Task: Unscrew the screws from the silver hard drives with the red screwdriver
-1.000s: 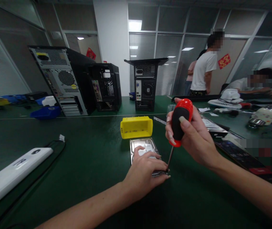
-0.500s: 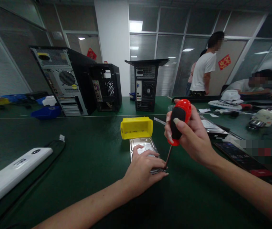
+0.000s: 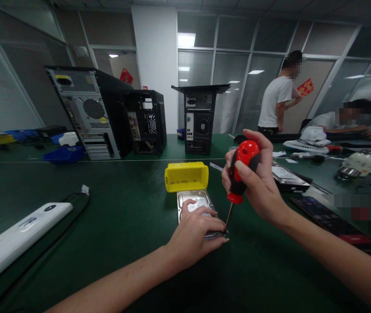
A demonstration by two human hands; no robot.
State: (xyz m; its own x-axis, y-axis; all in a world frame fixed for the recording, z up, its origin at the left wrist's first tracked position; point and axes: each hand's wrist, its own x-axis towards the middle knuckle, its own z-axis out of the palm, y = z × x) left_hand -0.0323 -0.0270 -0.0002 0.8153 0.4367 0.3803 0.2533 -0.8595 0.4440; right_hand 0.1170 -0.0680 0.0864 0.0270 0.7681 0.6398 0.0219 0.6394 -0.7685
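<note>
A silver hard drive [image 3: 196, 201] lies flat on the green table [image 3: 123, 217], its near end covered by the left hand [image 3: 195, 237]. That hand rests palm down on the drive, fingers spread and pressing on its top, so it steadies the drive rather than closing around it. At the drive's near right corner stands the tip of a screwdriver [image 3: 240, 174], its thin shaft rising from the corner and leaning up and to the right. The right hand [image 3: 259, 182] is wrapped tight around the red and black handle, thumb across the front, and sits above and to the right of the drive, well clear of its surface; only the tool's tip meets the drive, just beside the left fingertips.

Touching the drive's far end is a yellow plastic bin [image 3: 186, 176], lying on its side with its opening turned toward the drive. To the right of the drive, beyond the right hand, another hard drive [image 3: 289, 177] lies on the table, and nearer along the right forearm is a dark flat device [image 3: 325, 215]. Well to the left of the drive lies a white oblong device [image 3: 16, 239] with a black cable [image 3: 74, 201] looped beside it. Behind the drive, past the yellow bin, three computer cases [image 3: 89, 113] stand upright with their back panels showing. Further back and to the right, a person in a white shirt [image 3: 275, 102] stands by the glass partition.
</note>
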